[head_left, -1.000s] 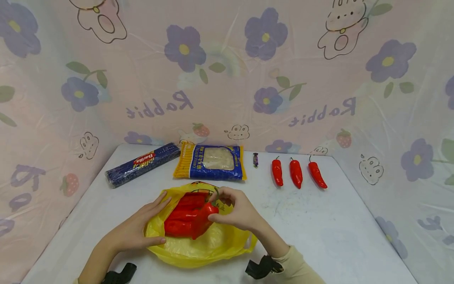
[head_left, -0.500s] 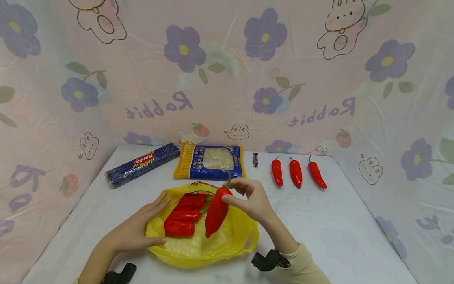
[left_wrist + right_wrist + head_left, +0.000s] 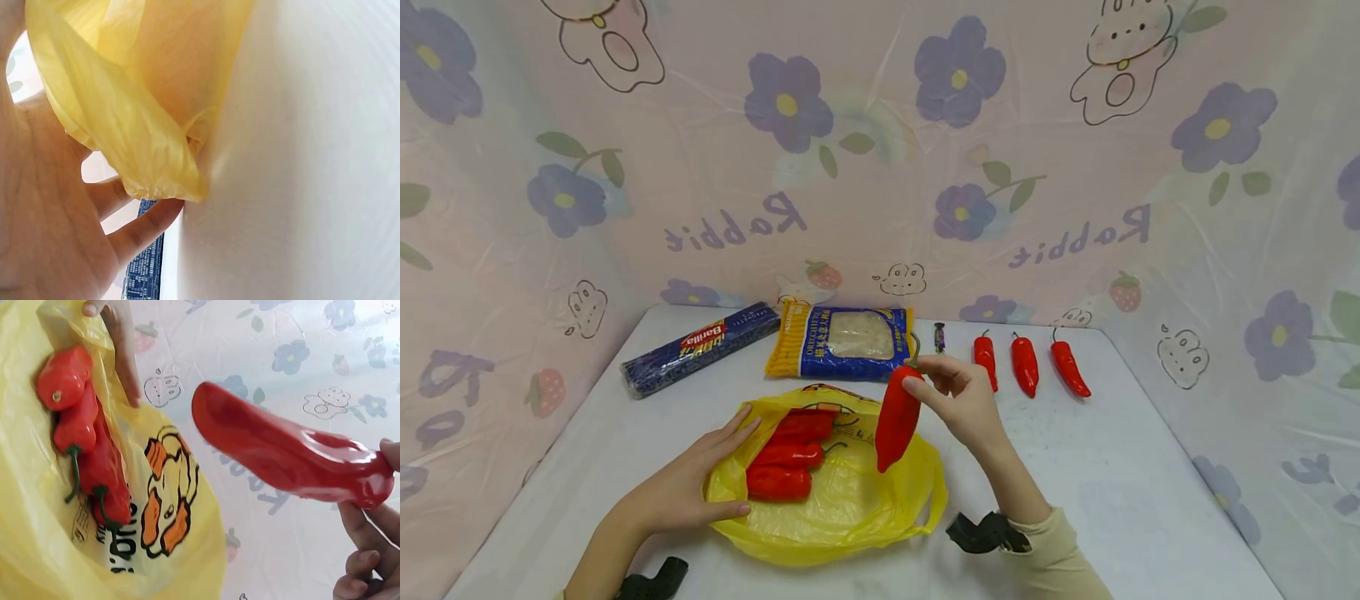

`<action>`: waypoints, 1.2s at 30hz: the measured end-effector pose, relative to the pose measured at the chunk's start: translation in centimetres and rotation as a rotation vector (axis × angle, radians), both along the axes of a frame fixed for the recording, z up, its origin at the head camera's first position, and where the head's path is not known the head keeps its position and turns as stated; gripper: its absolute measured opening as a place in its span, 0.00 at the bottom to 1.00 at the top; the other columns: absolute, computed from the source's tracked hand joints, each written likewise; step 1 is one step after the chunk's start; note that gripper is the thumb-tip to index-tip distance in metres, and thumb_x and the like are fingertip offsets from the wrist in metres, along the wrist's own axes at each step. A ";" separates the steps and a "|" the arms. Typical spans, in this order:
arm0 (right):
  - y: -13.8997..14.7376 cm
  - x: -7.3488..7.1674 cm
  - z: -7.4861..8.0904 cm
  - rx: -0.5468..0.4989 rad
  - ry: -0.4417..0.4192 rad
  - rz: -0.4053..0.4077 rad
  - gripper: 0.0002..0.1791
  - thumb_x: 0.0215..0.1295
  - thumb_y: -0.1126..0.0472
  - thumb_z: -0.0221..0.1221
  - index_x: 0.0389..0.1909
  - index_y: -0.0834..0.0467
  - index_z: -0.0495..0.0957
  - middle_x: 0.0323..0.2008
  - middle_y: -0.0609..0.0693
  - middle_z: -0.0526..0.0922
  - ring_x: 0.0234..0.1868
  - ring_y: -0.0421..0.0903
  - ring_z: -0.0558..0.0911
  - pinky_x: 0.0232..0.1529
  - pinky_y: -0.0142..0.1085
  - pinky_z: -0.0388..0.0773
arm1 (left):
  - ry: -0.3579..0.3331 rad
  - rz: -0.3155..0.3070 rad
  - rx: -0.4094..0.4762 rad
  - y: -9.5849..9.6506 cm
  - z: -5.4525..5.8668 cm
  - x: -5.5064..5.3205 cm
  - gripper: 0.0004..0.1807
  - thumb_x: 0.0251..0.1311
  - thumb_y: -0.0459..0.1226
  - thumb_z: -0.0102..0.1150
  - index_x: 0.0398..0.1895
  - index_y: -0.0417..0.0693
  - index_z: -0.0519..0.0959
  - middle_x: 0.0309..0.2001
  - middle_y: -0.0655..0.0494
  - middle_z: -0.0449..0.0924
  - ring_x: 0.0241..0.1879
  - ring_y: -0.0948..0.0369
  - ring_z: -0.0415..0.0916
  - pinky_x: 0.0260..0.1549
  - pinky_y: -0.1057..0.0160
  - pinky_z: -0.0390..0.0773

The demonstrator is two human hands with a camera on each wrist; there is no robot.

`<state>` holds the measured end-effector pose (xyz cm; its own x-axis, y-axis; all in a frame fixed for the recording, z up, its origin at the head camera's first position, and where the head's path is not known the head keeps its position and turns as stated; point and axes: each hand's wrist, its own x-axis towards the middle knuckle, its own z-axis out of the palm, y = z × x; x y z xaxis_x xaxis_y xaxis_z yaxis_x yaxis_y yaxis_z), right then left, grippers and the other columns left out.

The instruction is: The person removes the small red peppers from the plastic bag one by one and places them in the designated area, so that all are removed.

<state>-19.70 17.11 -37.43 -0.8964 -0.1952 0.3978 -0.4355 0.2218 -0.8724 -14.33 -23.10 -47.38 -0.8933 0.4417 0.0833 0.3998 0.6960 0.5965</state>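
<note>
Above the right part of the yellow plastic bag [image 3: 850,529], my right hand [image 3: 964,408] pinches a red chili pepper [image 3: 898,421] near its green stem, tip hanging down. The right wrist view shows the same chili pepper [image 3: 281,447] between thumb and fingers. My left hand [image 3: 673,487] rests against the bag's left side, fingers and thumb spread along its mouth. Seen from the left wrist, those fingers [image 3: 147,228] extend fairly straight behind the yellow plastic. Several more red peppers [image 3: 778,483] lie inside the bag, partly covered by its left edge.
Behind the bag lie a blue spaghetti pack [image 3: 703,350] and a blue-and-yellow orecchiette bag [image 3: 842,343]. A small wrapped candy [image 3: 939,337] is beside them. Three red chili peppers [image 3: 1025,367] form a row at the back right. A printed curtain [image 3: 880,167] borders the white table [image 3: 1097,483].
My right hand has lifted the chili pepper out of the bag and carried it up and to the right. My left hand has stayed at the bag's left side.
</note>
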 end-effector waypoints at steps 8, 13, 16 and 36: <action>1.7 -0.8 0.1 0.025 -0.073 -0.136 0.16 0.70 0.61 0.68 0.55 0.64 0.87 0.49 0.60 0.89 0.48 0.48 0.81 0.47 0.29 0.81 | 0.002 -0.004 0.008 0.0 0.0 0.1 0.56 0.54 0.62 0.74 0.85 0.57 0.61 0.87 0.52 0.49 0.79 0.37 0.59 0.66 0.27 0.71; 3.2 -1.4 0.0 0.040 -0.128 -0.182 0.18 0.72 0.58 0.68 0.57 0.64 0.87 0.49 0.60 0.88 0.48 0.48 0.82 0.48 0.30 0.83 | -0.020 -0.004 0.006 0.2 0.0 0.2 0.57 0.54 0.63 0.74 0.85 0.58 0.61 0.87 0.52 0.48 0.79 0.36 0.58 0.65 0.27 0.71; 4.1 -1.8 0.0 0.030 -0.138 -0.207 0.18 0.72 0.56 0.68 0.57 0.63 0.87 0.46 0.53 0.90 0.47 0.45 0.84 0.48 0.31 0.84 | -0.030 -0.005 0.001 0.3 0.0 0.2 0.56 0.55 0.63 0.73 0.85 0.59 0.60 0.87 0.52 0.47 0.79 0.36 0.58 0.65 0.26 0.71; 11.8 -2.3 -0.3 0.052 -0.189 -0.393 0.27 0.75 0.49 0.65 0.62 0.66 0.82 0.42 0.31 0.85 0.52 0.41 0.79 0.48 0.27 0.84 | -0.028 0.000 -0.014 0.1 0.3 0.0 0.57 0.54 0.64 0.73 0.85 0.63 0.59 0.87 0.53 0.48 0.78 0.36 0.58 0.64 0.24 0.71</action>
